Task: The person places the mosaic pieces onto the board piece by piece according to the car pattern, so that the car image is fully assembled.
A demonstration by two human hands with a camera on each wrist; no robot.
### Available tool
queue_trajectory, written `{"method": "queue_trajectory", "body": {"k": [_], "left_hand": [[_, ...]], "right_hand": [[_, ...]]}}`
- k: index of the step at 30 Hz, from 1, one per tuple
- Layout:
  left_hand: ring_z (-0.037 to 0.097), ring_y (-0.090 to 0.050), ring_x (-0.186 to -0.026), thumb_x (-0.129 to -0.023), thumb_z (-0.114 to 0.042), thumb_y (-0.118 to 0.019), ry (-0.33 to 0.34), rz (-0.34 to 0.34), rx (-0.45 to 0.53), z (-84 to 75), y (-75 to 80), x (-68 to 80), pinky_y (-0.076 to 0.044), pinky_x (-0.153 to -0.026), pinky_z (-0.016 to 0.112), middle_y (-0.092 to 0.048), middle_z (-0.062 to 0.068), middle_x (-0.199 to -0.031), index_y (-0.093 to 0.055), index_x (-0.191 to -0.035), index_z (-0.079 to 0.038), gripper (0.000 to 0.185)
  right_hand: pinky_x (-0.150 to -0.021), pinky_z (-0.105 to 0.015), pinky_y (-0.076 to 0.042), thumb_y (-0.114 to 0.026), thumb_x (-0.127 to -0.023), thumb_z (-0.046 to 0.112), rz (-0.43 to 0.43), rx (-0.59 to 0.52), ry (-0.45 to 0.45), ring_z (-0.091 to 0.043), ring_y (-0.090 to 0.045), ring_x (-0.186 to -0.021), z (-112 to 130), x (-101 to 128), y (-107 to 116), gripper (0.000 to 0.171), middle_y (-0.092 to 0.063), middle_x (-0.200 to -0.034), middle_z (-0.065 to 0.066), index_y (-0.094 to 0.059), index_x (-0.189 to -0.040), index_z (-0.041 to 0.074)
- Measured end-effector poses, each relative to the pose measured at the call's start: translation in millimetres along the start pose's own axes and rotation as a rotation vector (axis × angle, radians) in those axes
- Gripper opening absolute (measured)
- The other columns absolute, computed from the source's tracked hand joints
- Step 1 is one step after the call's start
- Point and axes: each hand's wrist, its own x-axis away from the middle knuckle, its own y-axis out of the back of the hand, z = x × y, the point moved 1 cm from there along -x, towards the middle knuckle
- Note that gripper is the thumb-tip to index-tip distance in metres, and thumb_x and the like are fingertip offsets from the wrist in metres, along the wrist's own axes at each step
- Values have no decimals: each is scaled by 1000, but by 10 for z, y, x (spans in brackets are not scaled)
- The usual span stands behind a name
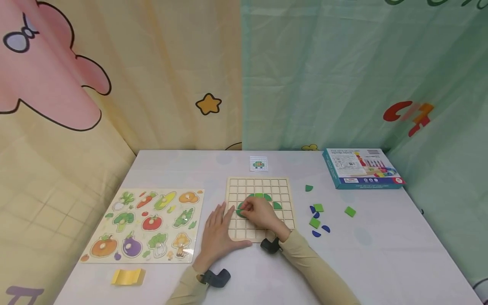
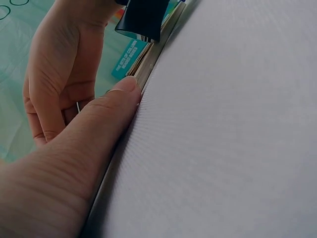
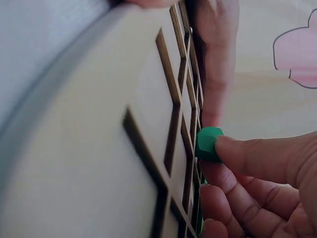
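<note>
A wooden grid board [image 1: 284, 185] lies in the middle of the white table [image 1: 381, 254]. Several green curved pieces [image 1: 260, 195] sit in its cells. My right hand [image 1: 245, 208] is over the board's left part and pinches a green piece [image 3: 208, 144] between thumb and fingers, right at the grid. My left hand [image 1: 219, 220] lies flat on the table by the board's left edge. Its thumb [image 2: 99, 124] presses along the board's rim [image 2: 153, 59].
Loose green squares [image 1: 318, 207] and blue pieces [image 1: 325, 228] lie right of the board. A teal box [image 1: 362, 167] sits at the back right, a small pattern card [image 1: 258, 163] behind the board. A vegetable puzzle [image 1: 146, 224] and a yellow piece [image 1: 127, 276] are on the left.
</note>
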Motion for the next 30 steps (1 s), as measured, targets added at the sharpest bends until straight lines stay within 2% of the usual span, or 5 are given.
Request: {"method": "queue_trajectory", "body": {"k": [9, 23, 30], "left_hand": [[28, -10, -142, -60, -85, -58, 7, 18, -5, -5, 7, -4, -11, -114, 42, -17, 13, -156, -32, -149, -13, 117], [29, -11, -142, -60, -88, -55, -1, 10, -15, 9, 3, -4, -12, -113, 43, -18, 14, -155, -32, -149, -13, 118], [30, -12, -142, -60, -85, -58, -2, 24, -31, 2, 8, -1, -11, -114, 43, -18, 15, -155, -32, -149, -12, 118]], "right_hand": [[-55, -23, -46, -72, -84, 14, -3, 24, -50, -6, -53, -62, 14, 1, -27, 6, -59, -71, 9, -67, -82, 13], [-52, -23, -45, -72, -82, 7, -25, -5, -25, -8, -52, -59, 22, 29, -2, 6, -59, -69, 4, -66, -81, 6], [-52, -22, -43, -77, -78, 11, -47, 35, -19, -7, -49, -59, -7, 49, -26, 12, -55, -67, 6, -66, -76, 10]]}}
